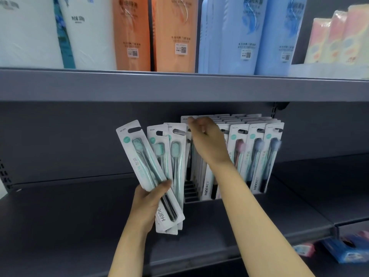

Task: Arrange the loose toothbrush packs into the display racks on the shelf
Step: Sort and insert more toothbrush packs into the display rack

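- Left hand (148, 202) held a fan of toothbrush packs (153, 166).
- Right hand (203, 134) pinched a pack top at the rack (235, 156).
- Step: slotting; next likely needs seating it straight.

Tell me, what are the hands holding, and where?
Left hand grips a fan of toothbrush packs by their lower ends. Right hand pinches the top of a pack in the rack.

We see three white toothbrush packs (151, 170) with teal brushes fanned upright at nine o'clock of the filled display rack (235, 156).
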{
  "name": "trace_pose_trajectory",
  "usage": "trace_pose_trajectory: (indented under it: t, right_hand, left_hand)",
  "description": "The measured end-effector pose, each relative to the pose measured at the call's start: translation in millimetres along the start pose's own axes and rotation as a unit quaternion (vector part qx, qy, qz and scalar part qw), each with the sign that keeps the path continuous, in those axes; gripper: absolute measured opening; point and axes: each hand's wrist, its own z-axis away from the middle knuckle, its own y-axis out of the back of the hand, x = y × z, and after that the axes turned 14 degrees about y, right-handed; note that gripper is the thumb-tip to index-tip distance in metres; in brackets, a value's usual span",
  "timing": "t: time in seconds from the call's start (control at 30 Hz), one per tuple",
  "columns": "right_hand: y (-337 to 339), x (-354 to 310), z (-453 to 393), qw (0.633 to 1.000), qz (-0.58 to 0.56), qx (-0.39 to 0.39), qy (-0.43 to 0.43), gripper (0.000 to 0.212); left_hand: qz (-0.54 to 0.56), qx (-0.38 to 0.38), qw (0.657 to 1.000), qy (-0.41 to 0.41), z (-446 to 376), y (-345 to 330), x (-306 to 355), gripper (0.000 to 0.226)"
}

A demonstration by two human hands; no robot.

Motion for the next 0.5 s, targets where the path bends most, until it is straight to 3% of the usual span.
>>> trace_pose_trajectory:
  t: [0.1, 0.27, 0.37, 0.5]
  right_hand:
    - [1, 2, -1, 0.997, 0.071, -0.017, 0.041, 0.03]
    - [-9, 2, 9, 0.981, 0.131, -0.136, 0.05, 0.037]
    - [-14, 5, 11, 0.98, 0.128, -0.148, 0.043, 0.046]
    - [-13, 9, 10, 0.975, 0.157, -0.152, 0.022, 0.043]
  left_hand:
    - [-0.008, 0.045, 0.999, -0.016, -5, -2, -2, 0.022]
    - [-0.032, 0.055, 0.996, -0.055, -6, -7, 0, 0.022]
    - [-0.048, 0.056, 0.996, -0.055, -7, -5, -1, 0.023]
    - [-0.061, 0.064, 0.994, -0.059, -9, -1, -1, 0.024]
